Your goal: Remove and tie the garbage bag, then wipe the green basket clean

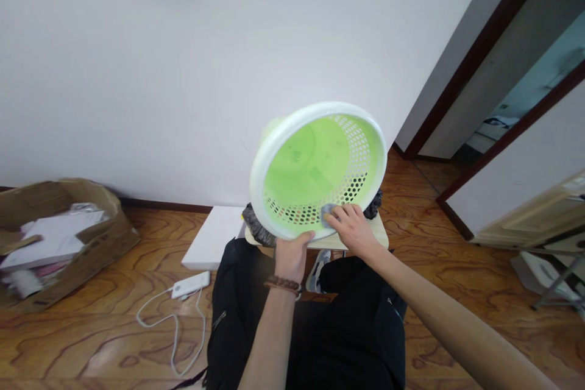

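A round green plastic basket (pixel 315 158) with a white rim and perforated sides is tilted so its inside faces me. It is over a small pale wooden stool or table (pixel 378 233) in front of my knees. My left hand (pixel 292 256) grips the near edge of the rim, thumb on top, other fingers hidden beneath. My right hand (pixel 351 225) reaches over the rim and presses a small grey cloth or sponge (pixel 327 213) against the inner perforated wall. Crumpled black plastic bags (pixel 258 225) show under the basket on both sides.
On the left floor stands an open cardboard box (pixel 109 225) holding papers. A flat white box (pixel 212 237) leans near the wall. A white power bank (pixel 191 284) with a cable (pixel 176 335) lies by my left leg. A doorway (pixel 493 85) opens at right.
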The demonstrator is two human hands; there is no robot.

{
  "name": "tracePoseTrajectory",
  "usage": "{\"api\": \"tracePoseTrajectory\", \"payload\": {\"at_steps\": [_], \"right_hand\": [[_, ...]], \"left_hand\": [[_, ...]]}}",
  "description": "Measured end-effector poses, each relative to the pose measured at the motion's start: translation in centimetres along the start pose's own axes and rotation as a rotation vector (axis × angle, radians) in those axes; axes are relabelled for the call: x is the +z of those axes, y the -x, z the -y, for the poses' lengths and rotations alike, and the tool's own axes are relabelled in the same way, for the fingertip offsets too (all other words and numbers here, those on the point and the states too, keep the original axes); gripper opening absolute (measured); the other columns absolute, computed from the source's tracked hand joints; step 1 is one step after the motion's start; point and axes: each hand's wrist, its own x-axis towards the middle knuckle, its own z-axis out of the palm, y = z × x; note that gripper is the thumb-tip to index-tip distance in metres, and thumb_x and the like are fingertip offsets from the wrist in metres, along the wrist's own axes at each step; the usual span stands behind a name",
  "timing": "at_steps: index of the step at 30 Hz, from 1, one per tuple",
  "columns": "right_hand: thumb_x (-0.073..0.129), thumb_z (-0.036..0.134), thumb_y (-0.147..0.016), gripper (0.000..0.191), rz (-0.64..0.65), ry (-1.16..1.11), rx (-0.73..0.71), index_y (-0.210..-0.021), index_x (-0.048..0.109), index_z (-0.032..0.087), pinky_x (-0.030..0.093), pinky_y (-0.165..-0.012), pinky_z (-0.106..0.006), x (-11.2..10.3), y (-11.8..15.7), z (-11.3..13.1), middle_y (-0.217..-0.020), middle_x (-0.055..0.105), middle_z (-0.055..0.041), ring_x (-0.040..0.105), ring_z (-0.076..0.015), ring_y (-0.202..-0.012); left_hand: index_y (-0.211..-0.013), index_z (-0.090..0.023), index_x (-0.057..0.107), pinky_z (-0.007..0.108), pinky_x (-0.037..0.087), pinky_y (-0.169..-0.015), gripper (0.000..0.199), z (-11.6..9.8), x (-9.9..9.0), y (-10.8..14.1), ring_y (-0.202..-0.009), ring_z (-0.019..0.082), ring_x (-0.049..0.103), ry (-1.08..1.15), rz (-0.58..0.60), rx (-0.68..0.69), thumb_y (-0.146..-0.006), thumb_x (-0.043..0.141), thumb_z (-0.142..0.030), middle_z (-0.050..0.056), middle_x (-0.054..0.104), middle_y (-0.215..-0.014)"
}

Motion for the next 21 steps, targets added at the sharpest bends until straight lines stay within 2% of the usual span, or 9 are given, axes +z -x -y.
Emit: {"api": "tracePoseTrajectory", "payload": {"at_steps": [6, 13, 16, 21], "right_hand": [[0.035, 0.018, -0.091, 0.045, -0.010, 0.012, 0.001, -0.133, 0.038, 0.032, 0.028, -0.081, -0.036, -1.0, 0.0, 0.1, -0.096, 0.053, -0.0067, 0.038, -0.0218, -0.088], [0.038, 0.017, -0.089, 0.046, -0.019, -0.015, 0.031, -0.132, 0.041, 0.035, 0.027, -0.084, -0.038, -1.3, 0.0, -0.2, -0.098, 0.053, -0.0067, 0.037, -0.0226, -0.090], [0.039, 0.016, -0.088, 0.046, -0.024, -0.021, 0.022, -0.130, 0.043, 0.036, 0.027, -0.085, -0.038, -1.4, 0.0, -0.3, -0.100, 0.053, -0.0062, 0.037, -0.0227, -0.091], [0.043, 0.016, -0.087, 0.050, -0.050, 0.007, -0.007, -0.131, 0.041, 0.040, 0.026, -0.084, -0.038, -0.9, 0.2, -0.2, -0.098, 0.055, -0.0044, 0.038, -0.0217, -0.089]], "left_hand": [[-0.127, -0.024, 0.046, 0.041, 0.033, -0.104, 0.076, -0.3, -0.2, 0.2, -0.117, 0.022, 0.049, -0.006, 0.062, 0.000, -0.058, 0.070, -0.002, 0.008, 0.058, -0.121], [-0.124, -0.023, 0.049, 0.043, 0.035, -0.102, 0.063, -0.7, -0.1, 0.2, -0.118, 0.023, 0.048, 0.062, 0.110, -0.038, -0.066, 0.063, -0.004, 0.007, 0.060, -0.119], [-0.124, -0.023, 0.050, 0.044, 0.037, -0.101, 0.061, -0.5, 0.0, 0.1, -0.117, 0.024, 0.049, 0.106, 0.086, -0.050, -0.066, 0.059, -0.003, 0.007, 0.060, -0.119], [-0.126, -0.024, 0.047, 0.042, 0.037, -0.101, 0.074, -0.5, -0.5, -0.4, -0.116, 0.024, 0.049, 0.064, -0.022, -0.039, -0.058, 0.059, 0.003, 0.005, 0.057, -0.123]]}}
